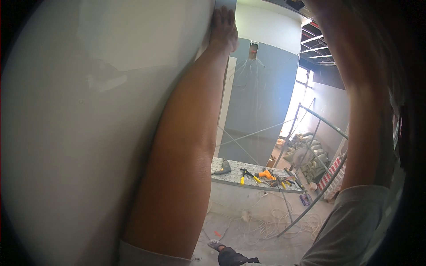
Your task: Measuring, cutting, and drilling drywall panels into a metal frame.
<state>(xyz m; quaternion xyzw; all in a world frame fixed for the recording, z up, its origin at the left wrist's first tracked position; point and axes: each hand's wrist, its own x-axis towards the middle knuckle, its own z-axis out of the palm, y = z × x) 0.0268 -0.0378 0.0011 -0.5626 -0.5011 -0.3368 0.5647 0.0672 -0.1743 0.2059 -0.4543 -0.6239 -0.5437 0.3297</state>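
My left arm reaches up along a large pale wall panel (102,146) that fills the left side. At the top, my left hand (225,29) lies against the panel's narrow grey edge (225,3), its fingers pointing up and slightly apart. Nothing shows gripped in that hand. On the right, my right forearm (361,88) rises past the upper edge of the picture, so the hand and whatever it touches are hidden. Beyond my left hand stands a blue-grey wall board (262,97) with a small rectangular opening (253,50) near its top.
A perforated metal platform (235,177) below carries a grey power drill (223,167), an orange power tool (266,174) and yellow-black clamps (245,175). Metal scaffold frames (324,119) stand at right, before piled sacks (313,153). Loose cable (270,224) lies on the floor near my foot (216,244).
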